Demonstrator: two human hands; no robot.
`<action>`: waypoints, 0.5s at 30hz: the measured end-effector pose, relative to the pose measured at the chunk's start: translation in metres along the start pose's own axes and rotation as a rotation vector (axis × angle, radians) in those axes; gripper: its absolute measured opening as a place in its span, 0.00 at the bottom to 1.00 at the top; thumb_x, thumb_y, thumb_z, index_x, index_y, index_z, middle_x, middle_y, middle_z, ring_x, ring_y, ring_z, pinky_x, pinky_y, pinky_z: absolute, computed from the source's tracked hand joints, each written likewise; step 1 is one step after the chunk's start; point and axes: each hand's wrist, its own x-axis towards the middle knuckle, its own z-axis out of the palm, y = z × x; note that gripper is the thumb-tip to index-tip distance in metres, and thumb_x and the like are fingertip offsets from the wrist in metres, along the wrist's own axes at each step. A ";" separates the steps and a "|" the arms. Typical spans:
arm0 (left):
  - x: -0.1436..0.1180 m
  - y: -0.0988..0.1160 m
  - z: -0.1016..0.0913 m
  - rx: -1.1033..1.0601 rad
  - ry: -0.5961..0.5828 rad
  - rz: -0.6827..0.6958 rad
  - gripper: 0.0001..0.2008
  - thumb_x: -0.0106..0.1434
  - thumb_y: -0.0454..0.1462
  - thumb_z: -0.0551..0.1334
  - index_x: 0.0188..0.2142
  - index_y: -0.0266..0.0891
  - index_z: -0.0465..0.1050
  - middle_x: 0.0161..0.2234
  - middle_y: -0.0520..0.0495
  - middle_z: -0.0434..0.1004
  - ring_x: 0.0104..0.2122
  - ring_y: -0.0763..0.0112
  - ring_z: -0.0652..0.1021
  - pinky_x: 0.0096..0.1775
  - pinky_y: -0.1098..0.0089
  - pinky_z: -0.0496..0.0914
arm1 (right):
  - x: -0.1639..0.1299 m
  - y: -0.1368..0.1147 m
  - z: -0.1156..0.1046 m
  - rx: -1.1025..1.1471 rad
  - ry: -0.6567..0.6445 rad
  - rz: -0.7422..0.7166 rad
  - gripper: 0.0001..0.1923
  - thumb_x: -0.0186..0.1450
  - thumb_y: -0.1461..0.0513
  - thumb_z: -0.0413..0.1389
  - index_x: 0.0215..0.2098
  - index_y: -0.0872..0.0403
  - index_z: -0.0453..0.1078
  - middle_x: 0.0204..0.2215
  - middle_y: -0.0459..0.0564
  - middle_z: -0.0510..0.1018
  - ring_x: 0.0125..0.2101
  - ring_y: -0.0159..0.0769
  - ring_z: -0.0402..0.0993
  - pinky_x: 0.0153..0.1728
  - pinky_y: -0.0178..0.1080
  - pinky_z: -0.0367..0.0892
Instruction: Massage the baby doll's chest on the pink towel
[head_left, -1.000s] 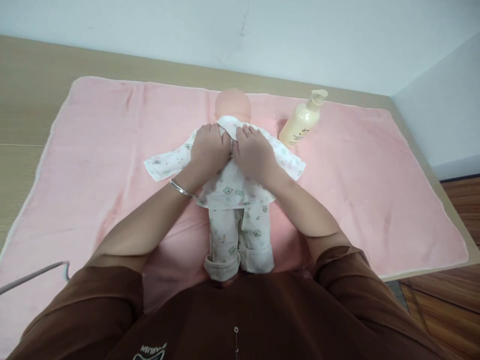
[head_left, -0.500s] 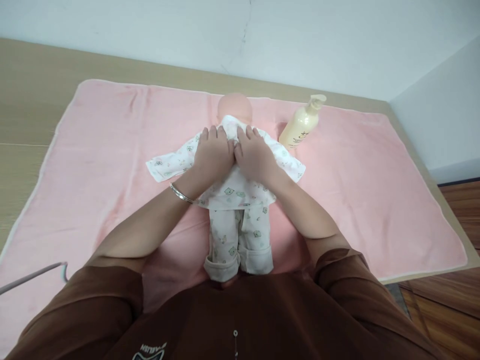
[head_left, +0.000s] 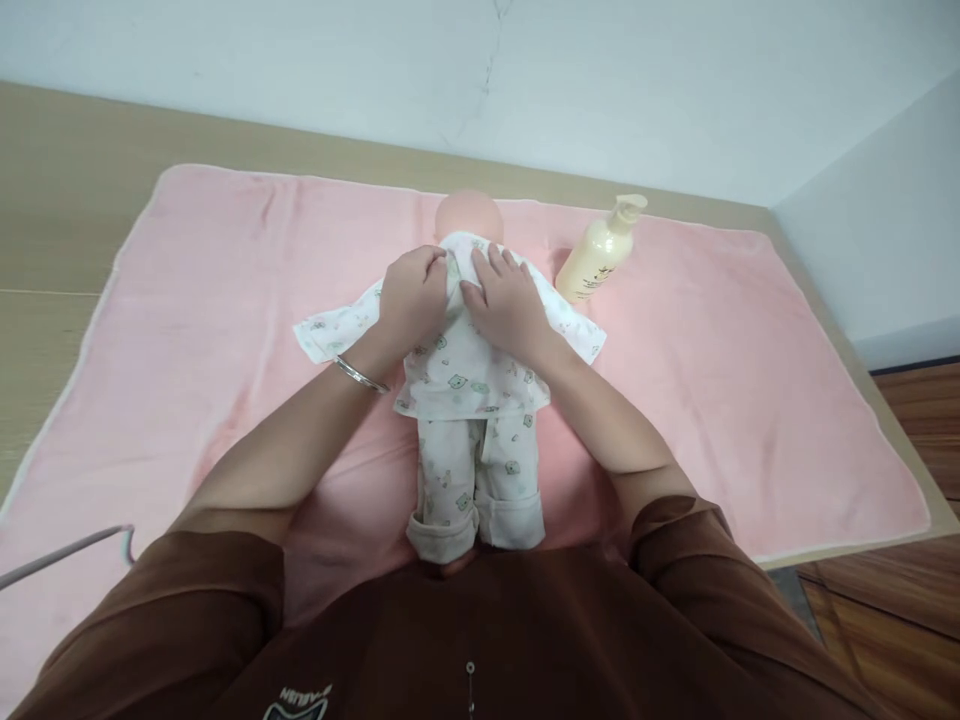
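A baby doll, its bald head (head_left: 469, 214) at the far end, lies in a white printed shirt (head_left: 480, 385) and matching trousers (head_left: 450, 470) with rolled cuffs. I cannot see its face. My left hand (head_left: 415, 295), a silver bangle on its wrist, has its fingers curled closed on the shirt's cloth at the upper left of the torso. Flat on the upper right of the shirt rests my right hand (head_left: 510, 305), fingers stretched out. Both shirt sleeves spread out to the sides.
Under the doll a pink blanket (head_left: 712, 400) covers much of the wooden table (head_left: 52, 180). A cream pump bottle (head_left: 598, 255) stands to the right of the doll's head. A thin grey cord (head_left: 67, 557) lies at the lower left. Behind is a white wall (head_left: 300, 80).
My left hand has shifted slightly left, away from my right hand, and its fingers have curled from flat into the cloth. My right hand stays nearly in place.
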 end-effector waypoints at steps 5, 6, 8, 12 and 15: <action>-0.002 0.001 0.002 0.024 -0.032 0.005 0.16 0.67 0.38 0.50 0.39 0.40 0.77 0.44 0.39 0.84 0.47 0.54 0.80 0.54 0.56 0.72 | -0.005 -0.005 -0.004 -0.014 0.002 0.064 0.35 0.77 0.54 0.45 0.76 0.65 0.47 0.76 0.68 0.49 0.76 0.62 0.42 0.74 0.63 0.43; 0.000 0.000 0.001 -0.003 -0.022 -0.019 0.16 0.67 0.38 0.50 0.38 0.40 0.77 0.45 0.39 0.84 0.47 0.55 0.80 0.54 0.57 0.72 | -0.012 -0.012 -0.006 -0.023 0.010 0.025 0.35 0.77 0.54 0.45 0.76 0.65 0.48 0.76 0.68 0.48 0.76 0.62 0.41 0.74 0.63 0.43; 0.004 -0.003 -0.001 -0.078 -0.010 -0.063 0.15 0.68 0.39 0.51 0.37 0.41 0.77 0.44 0.41 0.84 0.46 0.57 0.80 0.53 0.59 0.73 | -0.026 -0.024 -0.009 -0.038 0.060 -0.086 0.35 0.76 0.55 0.47 0.76 0.62 0.48 0.77 0.64 0.46 0.77 0.58 0.40 0.75 0.63 0.44; 0.010 -0.008 -0.007 -0.180 0.033 -0.107 0.15 0.71 0.41 0.51 0.36 0.42 0.75 0.42 0.43 0.83 0.44 0.60 0.80 0.51 0.61 0.73 | -0.033 -0.033 -0.008 -0.073 0.130 -0.202 0.33 0.76 0.57 0.45 0.75 0.61 0.50 0.77 0.59 0.46 0.78 0.50 0.38 0.77 0.58 0.38; 0.013 -0.007 -0.012 -0.198 0.079 -0.104 0.16 0.72 0.41 0.50 0.37 0.40 0.75 0.41 0.41 0.82 0.46 0.59 0.80 0.52 0.61 0.73 | -0.024 -0.026 -0.003 -0.047 0.036 -0.153 0.31 0.76 0.57 0.45 0.74 0.61 0.54 0.76 0.60 0.50 0.77 0.53 0.41 0.76 0.62 0.38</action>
